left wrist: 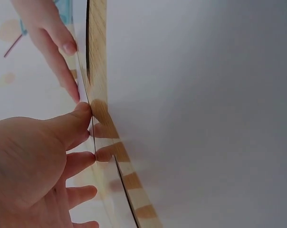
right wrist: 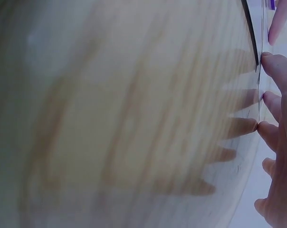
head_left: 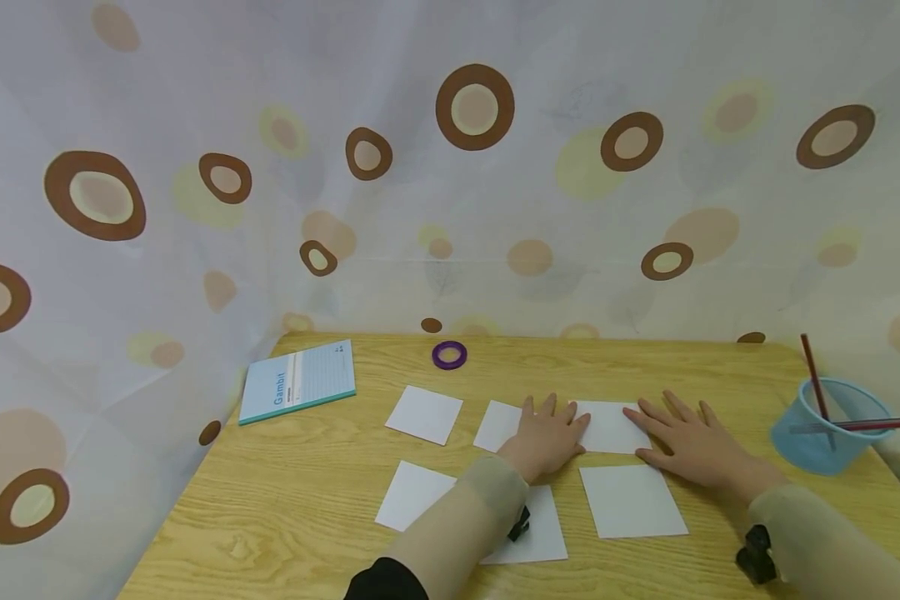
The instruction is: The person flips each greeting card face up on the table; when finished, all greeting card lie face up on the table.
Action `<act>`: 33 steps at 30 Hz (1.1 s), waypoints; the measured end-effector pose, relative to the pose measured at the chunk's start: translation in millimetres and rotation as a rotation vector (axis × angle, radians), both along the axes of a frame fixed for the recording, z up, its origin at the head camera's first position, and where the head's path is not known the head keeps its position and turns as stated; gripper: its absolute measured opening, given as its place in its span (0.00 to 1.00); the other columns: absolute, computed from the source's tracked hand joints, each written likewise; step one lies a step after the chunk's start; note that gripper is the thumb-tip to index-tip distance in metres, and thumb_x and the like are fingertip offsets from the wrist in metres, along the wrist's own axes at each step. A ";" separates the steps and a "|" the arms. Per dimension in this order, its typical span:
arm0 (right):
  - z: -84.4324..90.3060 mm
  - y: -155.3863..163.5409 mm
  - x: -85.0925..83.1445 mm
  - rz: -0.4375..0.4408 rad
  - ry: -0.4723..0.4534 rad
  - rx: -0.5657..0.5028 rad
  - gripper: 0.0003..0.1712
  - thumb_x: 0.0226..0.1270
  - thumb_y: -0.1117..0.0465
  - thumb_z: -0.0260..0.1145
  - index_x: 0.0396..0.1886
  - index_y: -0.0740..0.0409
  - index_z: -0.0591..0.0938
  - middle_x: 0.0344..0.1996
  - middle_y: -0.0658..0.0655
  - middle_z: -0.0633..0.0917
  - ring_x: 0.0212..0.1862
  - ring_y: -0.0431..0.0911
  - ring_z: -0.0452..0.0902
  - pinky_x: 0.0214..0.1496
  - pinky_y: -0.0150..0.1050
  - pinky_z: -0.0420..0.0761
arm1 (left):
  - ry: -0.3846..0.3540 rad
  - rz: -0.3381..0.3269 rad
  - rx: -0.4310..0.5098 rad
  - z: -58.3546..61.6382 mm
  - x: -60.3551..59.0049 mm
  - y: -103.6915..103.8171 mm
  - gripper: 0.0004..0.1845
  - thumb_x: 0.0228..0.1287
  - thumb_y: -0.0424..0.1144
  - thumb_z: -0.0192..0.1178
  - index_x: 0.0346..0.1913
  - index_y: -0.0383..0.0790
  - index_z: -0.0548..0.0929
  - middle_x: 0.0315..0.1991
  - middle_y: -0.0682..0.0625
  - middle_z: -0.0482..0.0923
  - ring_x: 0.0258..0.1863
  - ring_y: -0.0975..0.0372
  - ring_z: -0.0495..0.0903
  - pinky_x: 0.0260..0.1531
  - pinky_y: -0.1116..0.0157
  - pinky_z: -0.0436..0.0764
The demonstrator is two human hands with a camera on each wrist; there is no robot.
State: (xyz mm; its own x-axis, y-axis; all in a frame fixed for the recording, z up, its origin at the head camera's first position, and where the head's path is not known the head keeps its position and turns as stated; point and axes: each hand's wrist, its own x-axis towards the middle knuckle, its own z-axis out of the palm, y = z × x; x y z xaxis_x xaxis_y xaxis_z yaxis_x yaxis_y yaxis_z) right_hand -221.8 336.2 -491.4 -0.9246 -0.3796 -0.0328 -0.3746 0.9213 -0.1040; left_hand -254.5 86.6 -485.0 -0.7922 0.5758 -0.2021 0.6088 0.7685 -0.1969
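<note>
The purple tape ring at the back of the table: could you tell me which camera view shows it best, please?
The head view shows the purple tape ring best: whole, lying flat near the table's far edge. The right wrist view catches only a purple sliver at its upper right corner, beside the fingers. The left wrist view shows none of it.
</note>
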 end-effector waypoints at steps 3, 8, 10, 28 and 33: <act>2.0 -1.2 0.7 0.002 0.001 -0.001 0.40 0.69 0.31 0.54 0.76 0.40 0.64 0.75 0.59 0.66 0.75 0.69 0.51 0.66 0.79 0.49 | -0.004 -0.002 0.003 -0.3 -0.2 0.5 0.30 0.75 0.61 0.40 0.77 0.70 0.52 0.78 0.65 0.53 0.79 0.59 0.51 0.75 0.50 0.57; 3.1 -1.7 1.5 0.003 0.004 0.000 0.40 0.69 0.31 0.54 0.76 0.40 0.64 0.74 0.59 0.66 0.75 0.69 0.52 0.66 0.79 0.49 | -0.026 -0.012 0.025 1.7 1.3 0.2 0.30 0.75 0.60 0.42 0.77 0.70 0.54 0.78 0.63 0.54 0.79 0.60 0.51 0.76 0.51 0.57; 3.2 -1.6 1.6 0.001 0.000 -0.002 0.40 0.69 0.31 0.54 0.76 0.40 0.64 0.75 0.59 0.66 0.75 0.69 0.51 0.66 0.79 0.49 | -0.038 -0.021 0.030 3.9 2.1 -0.4 0.30 0.75 0.59 0.42 0.77 0.69 0.54 0.78 0.62 0.54 0.79 0.61 0.51 0.76 0.51 0.56; -3.9 1.1 -1.9 -0.001 0.008 0.010 0.41 0.68 0.29 0.54 0.77 0.38 0.62 0.75 0.58 0.65 0.75 0.68 0.51 0.67 0.78 0.49 | -0.089 -0.050 0.058 7.4 2.7 -2.6 0.26 0.81 0.49 0.35 0.78 0.66 0.53 0.78 0.58 0.55 0.78 0.64 0.52 0.76 0.50 0.54; -6.8 2.7 -2.9 0.002 0.009 0.017 0.41 0.68 0.29 0.53 0.77 0.36 0.62 0.75 0.57 0.65 0.75 0.67 0.51 0.67 0.78 0.49 | -0.155 -0.049 0.105 11.8 5.2 -4.9 0.26 0.81 0.51 0.36 0.78 0.65 0.52 0.78 0.56 0.55 0.78 0.64 0.51 0.78 0.50 0.49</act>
